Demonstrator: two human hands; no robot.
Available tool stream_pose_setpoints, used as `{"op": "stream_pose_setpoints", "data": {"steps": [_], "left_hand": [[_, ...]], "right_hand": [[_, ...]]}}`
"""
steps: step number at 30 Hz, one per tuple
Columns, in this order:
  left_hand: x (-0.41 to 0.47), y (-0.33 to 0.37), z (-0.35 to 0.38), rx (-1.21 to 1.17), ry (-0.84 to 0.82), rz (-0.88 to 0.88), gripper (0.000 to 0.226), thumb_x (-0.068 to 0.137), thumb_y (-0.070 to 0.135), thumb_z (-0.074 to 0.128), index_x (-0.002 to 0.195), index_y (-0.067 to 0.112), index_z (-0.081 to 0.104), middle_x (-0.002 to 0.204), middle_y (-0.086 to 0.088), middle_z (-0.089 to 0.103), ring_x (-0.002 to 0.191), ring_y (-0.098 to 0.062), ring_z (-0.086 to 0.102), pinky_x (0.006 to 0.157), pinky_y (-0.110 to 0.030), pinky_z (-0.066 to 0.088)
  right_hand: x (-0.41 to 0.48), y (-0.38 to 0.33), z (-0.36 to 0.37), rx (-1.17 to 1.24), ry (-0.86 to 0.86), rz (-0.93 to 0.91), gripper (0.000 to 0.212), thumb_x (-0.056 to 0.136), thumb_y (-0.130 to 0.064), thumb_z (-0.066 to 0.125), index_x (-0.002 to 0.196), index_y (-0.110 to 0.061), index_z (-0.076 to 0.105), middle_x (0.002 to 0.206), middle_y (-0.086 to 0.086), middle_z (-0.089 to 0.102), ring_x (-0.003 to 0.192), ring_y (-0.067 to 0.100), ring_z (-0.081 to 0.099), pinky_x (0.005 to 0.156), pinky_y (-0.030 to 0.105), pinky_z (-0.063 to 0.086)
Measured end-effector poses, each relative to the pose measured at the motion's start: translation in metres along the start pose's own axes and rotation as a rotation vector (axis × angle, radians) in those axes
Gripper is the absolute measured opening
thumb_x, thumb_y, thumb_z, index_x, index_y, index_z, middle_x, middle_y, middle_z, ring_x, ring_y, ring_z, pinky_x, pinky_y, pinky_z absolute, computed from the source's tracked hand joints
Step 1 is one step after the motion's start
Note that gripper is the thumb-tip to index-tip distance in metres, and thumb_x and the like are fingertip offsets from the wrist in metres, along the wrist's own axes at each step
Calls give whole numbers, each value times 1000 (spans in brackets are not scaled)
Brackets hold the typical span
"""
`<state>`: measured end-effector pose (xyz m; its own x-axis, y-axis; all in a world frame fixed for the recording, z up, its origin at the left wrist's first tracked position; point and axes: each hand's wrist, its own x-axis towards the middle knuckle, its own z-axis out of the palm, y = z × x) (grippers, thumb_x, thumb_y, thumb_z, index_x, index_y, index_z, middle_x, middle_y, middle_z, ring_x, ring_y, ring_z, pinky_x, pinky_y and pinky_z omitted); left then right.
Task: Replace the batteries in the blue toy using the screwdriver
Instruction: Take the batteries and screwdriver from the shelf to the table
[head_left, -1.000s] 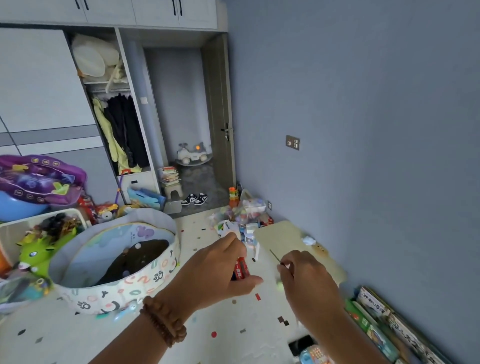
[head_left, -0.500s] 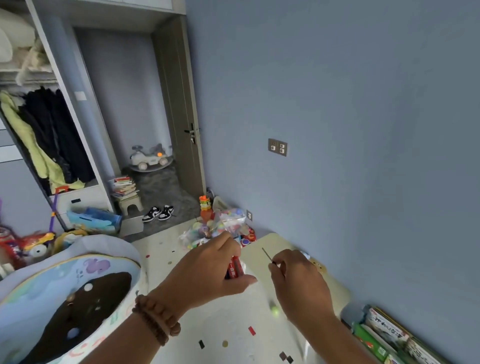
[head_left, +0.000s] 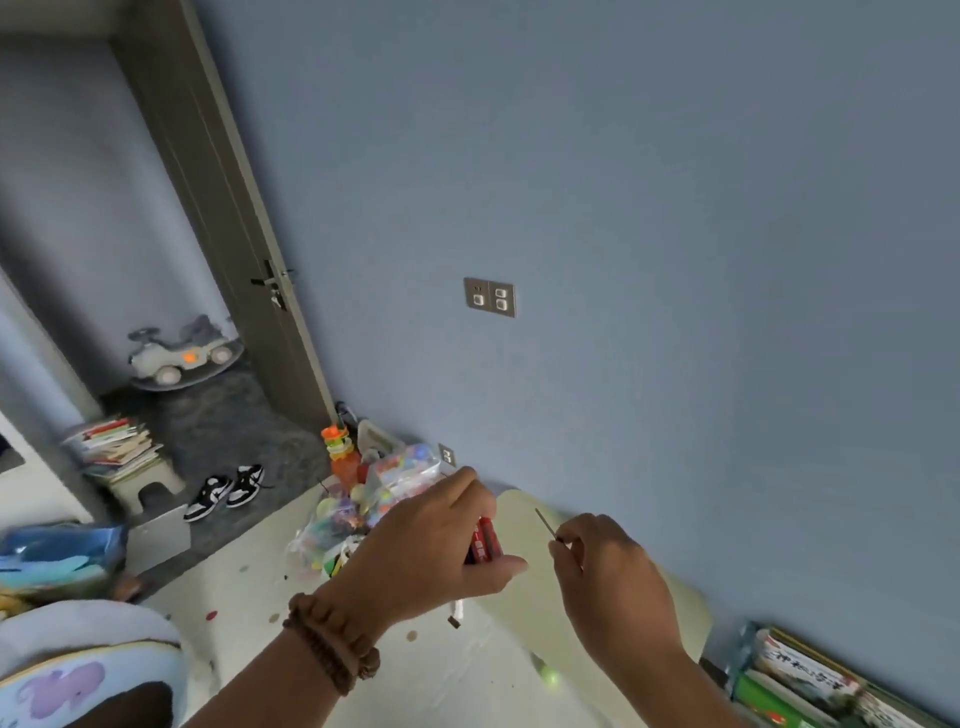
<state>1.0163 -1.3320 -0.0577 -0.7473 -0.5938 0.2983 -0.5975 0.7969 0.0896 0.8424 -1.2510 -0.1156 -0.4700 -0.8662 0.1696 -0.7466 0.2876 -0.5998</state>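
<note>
My left hand is closed around red batteries, held up between thumb and fingers at centre frame. Just to its right, my right hand pinches a thin screwdriver; only its metal shaft shows, pointing up and left above the fingers. The two hands are a short gap apart over a pale yellow low table. The blue toy does not show in this view. A small green ball-like object lies on the floor mat below my right forearm.
A clear bag of colourful small toys sits behind my left hand by the blue wall. A round fabric toy bin is at lower left. Boxed books lean on the wall at lower right. Shoes and a stool lie near the doorway.
The view has swung right and upward, pushing the toy bin and wardrobe out to the left. Both hands keep their grips and stay about the same distance apart.
</note>
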Motion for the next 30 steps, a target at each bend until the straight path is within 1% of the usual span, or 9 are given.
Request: {"op": "stream_pose_setpoints", "data": {"steps": [4,7,11,14,18,21,24,27,30], "left_hand": [[63,-27,30,-22,-25,102,49,79,72,53,90,23,55,86,10,49,69,-10,56,58,-15,50],[104,-43,57,-37,-106,191,49,80,73,51,91,25,50,88,11,41,68,-11,54,57,-13,43],[161,-66,91,-98,-100,335,47,81,71,52,89,24,49,86,11,42,60,-9,48,52,-5,29],[196,-83,122,-138,-136,475,47,82,71,51,90,24,50,85,12,39,58,-10,49,51,-12,36],[238,-114,155,-200,-161,624,47,83,69,54,92,23,51,85,14,36,55,-9,43,48,-8,27],[265,-139,175,-227,-175,723,47,84,69,54,91,23,52,84,12,39,53,-9,44,46,-12,33],[285,-162,200,-237,-185,798,50,84,70,53,91,21,55,83,9,45,52,-9,44,44,-13,37],[293,-179,229,-243,-192,849,55,85,73,48,91,20,56,83,6,47,52,-11,47,43,-18,43],[293,-193,262,-258,-219,861,59,86,75,43,94,19,56,85,6,49,55,-12,51,44,-23,49]], "right_hand": [[51,16,21,10,24,112,15,98,-34,51,99,-29,65,101,-8,64,91,17,65,65,30,48],[77,30,27,-21,58,204,15,98,-35,50,99,-29,65,101,-8,65,88,18,65,66,32,49],[111,45,40,-44,119,309,14,98,-34,51,99,-28,64,100,-7,66,87,18,65,68,34,52],[130,53,55,-61,184,406,13,97,-34,52,98,-27,64,97,-7,66,83,18,65,67,35,54],[158,53,85,-80,271,554,13,97,-32,53,96,-26,63,95,-6,66,82,18,64,67,37,55],[177,49,110,-61,315,653,11,95,-32,54,90,-26,62,90,-8,64,76,16,62,66,37,54],[191,53,136,-44,349,708,9,94,-31,58,89,-26,63,88,-8,65,74,14,61,65,33,53],[197,59,158,-51,379,756,6,93,-30,62,90,-25,64,84,-10,64,70,7,56,55,19,41],[201,71,182,-55,394,755,4,90,-26,68,90,-22,66,78,-11,65,65,2,55,53,10,33]]}}
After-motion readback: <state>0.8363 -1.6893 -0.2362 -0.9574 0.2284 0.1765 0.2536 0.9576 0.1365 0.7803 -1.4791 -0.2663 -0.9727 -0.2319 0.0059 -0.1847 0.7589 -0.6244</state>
